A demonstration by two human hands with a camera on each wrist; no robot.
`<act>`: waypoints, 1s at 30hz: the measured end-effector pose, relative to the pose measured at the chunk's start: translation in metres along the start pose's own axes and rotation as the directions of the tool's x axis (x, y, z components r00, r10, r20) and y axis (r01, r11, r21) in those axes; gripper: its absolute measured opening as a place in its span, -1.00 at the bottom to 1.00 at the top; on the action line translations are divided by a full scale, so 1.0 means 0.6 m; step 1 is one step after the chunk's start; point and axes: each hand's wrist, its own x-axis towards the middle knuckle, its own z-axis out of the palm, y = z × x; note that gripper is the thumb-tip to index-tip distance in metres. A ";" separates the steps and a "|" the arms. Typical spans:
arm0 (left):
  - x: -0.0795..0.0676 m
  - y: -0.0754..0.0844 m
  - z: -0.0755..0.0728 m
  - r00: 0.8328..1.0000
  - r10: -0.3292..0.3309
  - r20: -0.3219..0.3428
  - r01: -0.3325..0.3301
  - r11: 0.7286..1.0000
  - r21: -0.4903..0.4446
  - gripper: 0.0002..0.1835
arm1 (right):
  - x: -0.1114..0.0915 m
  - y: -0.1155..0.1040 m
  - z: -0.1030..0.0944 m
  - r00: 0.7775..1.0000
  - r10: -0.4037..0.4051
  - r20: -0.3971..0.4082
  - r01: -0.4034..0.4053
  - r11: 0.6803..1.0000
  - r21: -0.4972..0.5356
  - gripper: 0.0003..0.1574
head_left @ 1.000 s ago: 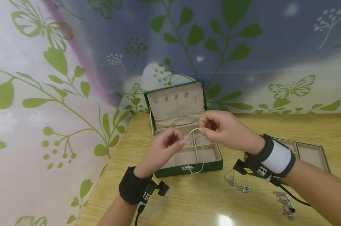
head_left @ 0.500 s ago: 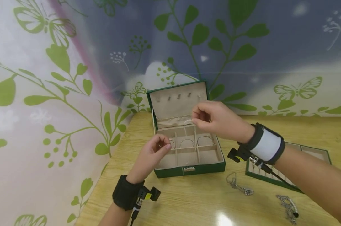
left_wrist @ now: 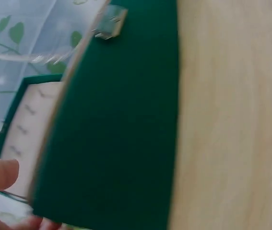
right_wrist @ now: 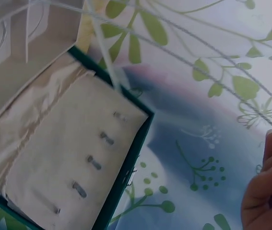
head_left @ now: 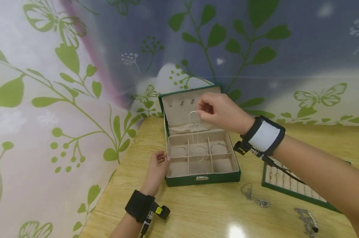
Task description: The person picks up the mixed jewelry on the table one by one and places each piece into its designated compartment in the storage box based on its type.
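The right hand (head_left: 216,110) is raised in front of the open lid of the green jewelry box (head_left: 201,178), and its fingertips pinch the top of a thin pale necklace (head_left: 194,127). The necklace hangs as a narrow loop, so its long axis is almost vertical: the upper bend is at the fingers, in front of the row of small hooks (head_left: 182,103) in the lid, and the lower end points down into the middle compartment of the back row. In the right wrist view the cord shows only as thin pale lines across the lid lining, and whether it is caught on a hook cannot be told.

The left hand (head_left: 158,165) is low on the counter (head_left: 197,211), at the left side wall of the box near its front left corner. Its fingers are curled against the rim of the box; the left wrist view shows a thumb beside the green wall, but it is blurred, and whether the fingers truly grip the wall cannot be told. The two hands are well apart.

The box stands near the back left corner of the counter, with its lid upright toward the wall. Three round bangles (head_left: 199,151) lie in the back row of compartments. To the right of the box lie a silver chain (head_left: 253,196), a second chain (head_left: 307,219) near the front edge, and a green tray (head_left: 292,188) with small pieces in rows.
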 end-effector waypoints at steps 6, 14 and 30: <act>0.012 -0.018 0.021 0.995 -0.066 0.071 0.069 0.997 -0.043 -0.32 | 0.063 0.022 0.022 1.000 0.018 -0.004 -0.018 0.995 -0.096 -0.90; 0.012 -0.033 0.027 0.997 -0.065 0.046 0.066 0.998 -0.024 -0.25 | 0.128 0.047 0.085 0.998 0.037 0.058 -0.025 0.979 -0.200 -0.83; 0.007 -0.045 0.046 0.998 -0.050 -0.031 0.050 0.998 -0.025 -0.30 | 0.178 0.093 0.170 0.962 0.269 -0.044 -0.271 0.925 -0.265 -0.66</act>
